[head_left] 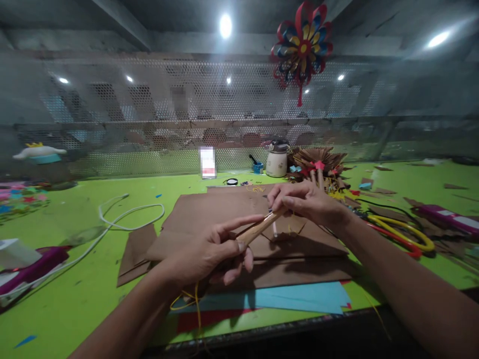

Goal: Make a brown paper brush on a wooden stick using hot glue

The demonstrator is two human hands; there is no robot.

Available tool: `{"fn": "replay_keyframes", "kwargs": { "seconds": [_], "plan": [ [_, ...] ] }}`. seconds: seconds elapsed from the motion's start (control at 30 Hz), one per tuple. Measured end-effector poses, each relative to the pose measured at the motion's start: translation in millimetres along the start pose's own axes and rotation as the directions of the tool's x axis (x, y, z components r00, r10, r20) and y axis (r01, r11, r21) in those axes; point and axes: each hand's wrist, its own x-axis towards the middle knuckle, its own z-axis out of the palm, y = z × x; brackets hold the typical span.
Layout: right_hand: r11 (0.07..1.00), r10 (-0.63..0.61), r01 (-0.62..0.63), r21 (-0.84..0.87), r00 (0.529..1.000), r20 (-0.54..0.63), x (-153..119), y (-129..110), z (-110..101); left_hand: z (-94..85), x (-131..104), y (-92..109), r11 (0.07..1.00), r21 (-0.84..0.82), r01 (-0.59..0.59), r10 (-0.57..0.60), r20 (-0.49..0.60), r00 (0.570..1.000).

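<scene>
My left hand [220,249] is wrapped around the near end of a rolled brown paper tube [258,228], its index finger laid along the top. At the tube's upper end, the fingers of my right hand [305,199] pinch it. The tube slants up to the right above a stack of brown paper sheets [202,212]. A short pale stick [275,228] is visible behind it on the paper. Yellow string [198,304] hangs below my left hand. Light blue paper strips [292,297] and red paper [209,320] lie near the table's front edge.
Right of the stack are yellow and red loop handles [406,232] and a purple power strip [449,218]. Folded brown paper pieces [318,164] and a white jar [277,162] stand behind. On the left lie a white cable [112,222] and another purple strip [37,269]. A pinwheel [304,48] hangs above.
</scene>
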Motion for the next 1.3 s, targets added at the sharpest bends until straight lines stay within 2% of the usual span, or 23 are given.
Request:
{"fn": "replay_keyframes", "kwargs": {
  "seconds": [0.17, 0.33, 0.7, 0.87, 1.07, 1.2, 1.3],
  "plan": [
    [0.996, 0.021, -0.018, -0.087, 0.999, 0.032, 0, -1, 0, 1.1, 0, 1, 1.0, 0.02, 0.007, -0.006, -0.006, 1.0],
    [0.988, -0.005, 0.015, -0.151, 0.998, 0.068, 2, -1, -2, 1.4, 1, 1, 0.999, 0.034, -0.004, 0.004, 0.001, 1.0],
    [0.976, 0.0, 0.039, -0.212, 0.984, 0.181, 5, -3, -9, -1.2, 7, -6, 0.999, 0.027, -0.026, 0.026, 0.0, 1.0],
    [0.969, 0.006, 0.067, -0.238, 0.956, 0.294, 8, -6, -9, -2.0, 8, -7, 1.0, 0.008, -0.028, 0.028, 0.016, 0.999],
    [0.966, 0.017, 0.076, -0.248, 0.935, 0.355, 12, -9, -8, -2.0, 10, -7, 0.999, -0.014, -0.03, 0.03, 0.032, 0.999],
    [0.95, 0.036, 0.106, -0.292, 0.896, 0.442, 15, -13, -6, -1.1, 10, -7, 0.999, -0.032, -0.006, 0.008, 0.05, 0.999],
    [0.937, 0.041, 0.121, -0.327, 0.892, 0.449, 15, -14, -5, 0.4, 11, -8, 0.998, -0.058, -0.005, 0.007, 0.033, 0.999]
  ]
}}
